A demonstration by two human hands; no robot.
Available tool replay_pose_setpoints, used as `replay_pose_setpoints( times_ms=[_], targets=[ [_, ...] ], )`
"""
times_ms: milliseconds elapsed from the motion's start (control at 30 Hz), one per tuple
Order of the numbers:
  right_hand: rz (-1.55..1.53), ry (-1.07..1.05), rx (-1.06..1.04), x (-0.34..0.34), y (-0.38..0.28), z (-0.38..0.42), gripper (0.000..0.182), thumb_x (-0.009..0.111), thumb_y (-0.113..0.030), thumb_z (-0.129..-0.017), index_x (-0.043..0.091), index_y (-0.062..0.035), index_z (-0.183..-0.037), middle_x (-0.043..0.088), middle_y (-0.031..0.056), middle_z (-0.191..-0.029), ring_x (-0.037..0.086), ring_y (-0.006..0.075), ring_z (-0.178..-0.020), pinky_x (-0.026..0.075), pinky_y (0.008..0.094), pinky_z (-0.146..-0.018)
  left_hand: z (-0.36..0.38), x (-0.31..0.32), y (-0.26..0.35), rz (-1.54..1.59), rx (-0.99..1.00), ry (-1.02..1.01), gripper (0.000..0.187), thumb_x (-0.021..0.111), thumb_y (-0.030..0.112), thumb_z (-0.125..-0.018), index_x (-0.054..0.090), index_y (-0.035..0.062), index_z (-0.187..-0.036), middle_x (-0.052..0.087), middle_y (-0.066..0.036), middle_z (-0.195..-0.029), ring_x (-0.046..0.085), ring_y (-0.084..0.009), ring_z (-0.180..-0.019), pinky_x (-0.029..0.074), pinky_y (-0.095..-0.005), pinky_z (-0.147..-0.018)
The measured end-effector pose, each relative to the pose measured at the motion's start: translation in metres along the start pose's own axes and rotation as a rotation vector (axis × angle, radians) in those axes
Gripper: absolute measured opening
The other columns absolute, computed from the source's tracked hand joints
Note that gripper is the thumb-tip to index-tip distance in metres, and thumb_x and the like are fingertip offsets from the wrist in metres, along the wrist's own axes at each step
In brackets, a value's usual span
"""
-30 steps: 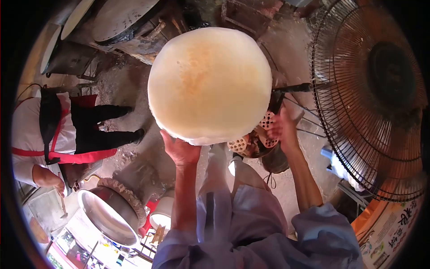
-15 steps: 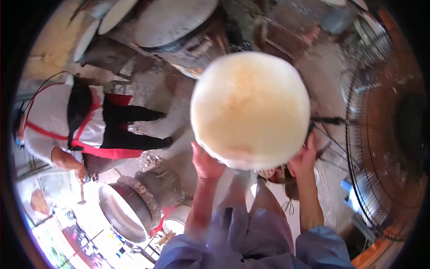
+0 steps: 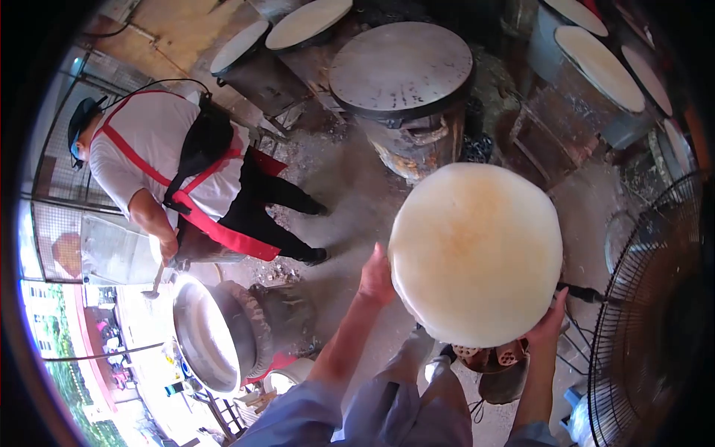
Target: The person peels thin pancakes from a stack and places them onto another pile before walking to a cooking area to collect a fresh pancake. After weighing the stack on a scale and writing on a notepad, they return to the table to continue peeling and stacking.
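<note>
Between my two hands is a large, round, pale flatbread (image 3: 477, 253), cream-coloured with a light brown patch toward its upper middle. My left hand (image 3: 377, 277) holds its left edge, fingers partly hidden behind the rim. Gripping the lower right edge is my right hand (image 3: 550, 319), its fingers tucked mostly underneath. The flatbread is held up in front of my body, over the floor and my legs. Just beyond it stands a drum-shaped stove with a round, grey, flat top (image 3: 402, 68).
More drums with pale round tops (image 3: 599, 68) stand at the back right and back left. A big wire-caged fan (image 3: 655, 320) is close on my right. At left, a person in a red-strapped apron (image 3: 164, 156) holds a tool over a wide metal pan (image 3: 205, 335).
My view has swung, so the drums and the person sit further right and lower. Both hands still hold the flatbread, which now appears lower, further right and smaller.
</note>
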State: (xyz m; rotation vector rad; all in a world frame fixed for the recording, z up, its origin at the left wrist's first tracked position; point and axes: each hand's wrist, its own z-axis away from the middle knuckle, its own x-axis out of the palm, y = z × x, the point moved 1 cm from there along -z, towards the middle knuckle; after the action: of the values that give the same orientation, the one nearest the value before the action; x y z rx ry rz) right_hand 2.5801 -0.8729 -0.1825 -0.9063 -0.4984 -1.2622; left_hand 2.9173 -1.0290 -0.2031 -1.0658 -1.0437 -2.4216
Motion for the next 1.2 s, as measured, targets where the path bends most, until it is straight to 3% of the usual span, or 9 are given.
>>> replay_pose_setpoints(
  times_ms=[167, 233, 300, 367, 433, 533, 767, 1000, 1200],
  targets=[
    [0.216, 0.026, -0.128, -0.035, 0.004, -0.007, 0.054, 0.047, -0.045, -0.095, 0.045, -0.0084, -0.135, 0.054, 0.0125, -0.131, 0.051, 0.0300, -0.120, 0.040, 0.0468, -0.102, -0.025, 0.000, 0.025, 0.125, -0.119, -0.109, 0.083, 0.043, 0.062, -0.090, 0.037, -0.0041, -0.139, 0.045, -0.019, -0.139, 0.043, -0.0304, -0.130, 0.032, -0.0428, -0.109],
    [0.375, -0.012, -0.131, -0.042, 0.005, -0.006, 0.044, 0.049, -0.034, -0.096, 0.047, -0.0102, -0.133, 0.056, 0.0141, -0.127, 0.054, 0.0293, -0.116, 0.043, 0.0469, -0.099, -0.034, 0.001, 0.037, 0.007, -0.127, -0.108, 0.081, 0.056, 0.055, -0.085, 0.038, -0.0031, -0.138, 0.047, -0.018, -0.139, 0.045, -0.0312, -0.128, 0.033, -0.0437, -0.109],
    [0.820, -0.141, -0.333, -0.023, 0.010, 0.011, 0.041, 0.051, -0.024, -0.093, 0.048, -0.0079, -0.131, 0.058, 0.0153, -0.122, 0.057, 0.0293, -0.111, 0.046, 0.0456, -0.096, -0.042, -0.006, 0.045, -0.131, -0.124, -0.070, 0.077, 0.065, 0.045, -0.082, 0.041, -0.0027, -0.137, 0.050, -0.017, -0.134, 0.048, -0.0307, -0.124, 0.035, -0.0431, -0.107],
    [0.854, 0.091, -0.289, -0.002, 0.017, 0.026, 0.042, 0.054, -0.016, -0.089, 0.049, -0.0033, -0.128, 0.060, 0.0161, -0.118, 0.060, 0.0295, -0.105, 0.049, 0.0446, -0.092, -0.050, -0.023, 0.036, -0.266, -0.143, 0.004, 0.069, 0.070, 0.030, -0.079, 0.044, -0.0028, -0.133, 0.056, -0.016, -0.127, 0.054, -0.0290, -0.117, 0.040, -0.0413, -0.103],
    [0.550, 0.268, -0.119, 0.004, 0.010, 0.020, 0.046, 0.058, -0.012, -0.083, 0.049, 0.0023, -0.126, 0.060, 0.0162, -0.117, 0.061, 0.0300, -0.104, 0.050, 0.0431, -0.091, -0.049, -0.016, 0.036, -0.187, -0.176, -0.061, 0.061, 0.068, 0.016, -0.075, 0.048, -0.0035, -0.129, 0.061, -0.015, -0.118, 0.060, -0.0267, -0.107, 0.046, -0.0391, -0.097],
    [0.493, 0.122, -0.109, 0.010, -0.003, 0.017, 0.056, 0.062, -0.011, -0.077, 0.046, 0.0021, -0.129, 0.059, 0.0152, -0.118, 0.059, 0.0290, -0.107, 0.049, 0.0402, -0.092, -0.019, 0.009, 0.042, -0.251, -0.032, -0.123, 0.050, 0.061, 0.014, -0.079, 0.052, -0.0056, -0.124, 0.062, -0.016, -0.114, 0.062, -0.0242, -0.101, 0.049, -0.0363, -0.090],
    [0.580, -0.148, -0.041, 0.035, 0.015, 0.062, 0.063, 0.063, -0.006, -0.071, 0.045, 0.0030, -0.131, 0.057, 0.0165, -0.122, 0.056, 0.0312, -0.112, 0.046, 0.0423, -0.096, 0.161, 0.006, 0.011, -0.106, 0.297, 0.123, 0.049, 0.060, 0.007, -0.074, 0.055, -0.0035, -0.121, 0.066, -0.013, -0.106, 0.065, -0.0221, -0.093, 0.053, -0.0348, -0.082],
    [0.900, -0.278, 0.287, 0.037, 0.102, 0.119, 0.067, 0.065, -0.008, -0.069, 0.045, 0.0024, -0.132, 0.056, 0.0156, -0.125, 0.054, 0.0328, -0.115, 0.041, 0.0416, -0.102, 0.374, -0.047, -0.119, 0.218, 0.564, 0.470, 0.041, 0.061, 0.003, -0.073, 0.059, -0.0009, -0.114, 0.066, -0.010, -0.102, 0.065, -0.0183, -0.088, 0.054, -0.0321, -0.080],
    [1.155, -0.407, 0.626, 0.033, 0.226, 0.189, 0.059, 0.068, -0.008, -0.068, 0.052, 0.0015, -0.124, 0.061, 0.0138, -0.116, 0.058, 0.0297, -0.107, 0.047, 0.0402, -0.094, 0.531, -0.088, -0.234, 0.464, 0.668, 0.707, 0.041, 0.060, 0.002, -0.074, 0.058, -0.0027, -0.114, 0.067, -0.011, -0.099, 0.066, -0.0195, -0.085, 0.055, -0.0332, -0.080]
  ],
)
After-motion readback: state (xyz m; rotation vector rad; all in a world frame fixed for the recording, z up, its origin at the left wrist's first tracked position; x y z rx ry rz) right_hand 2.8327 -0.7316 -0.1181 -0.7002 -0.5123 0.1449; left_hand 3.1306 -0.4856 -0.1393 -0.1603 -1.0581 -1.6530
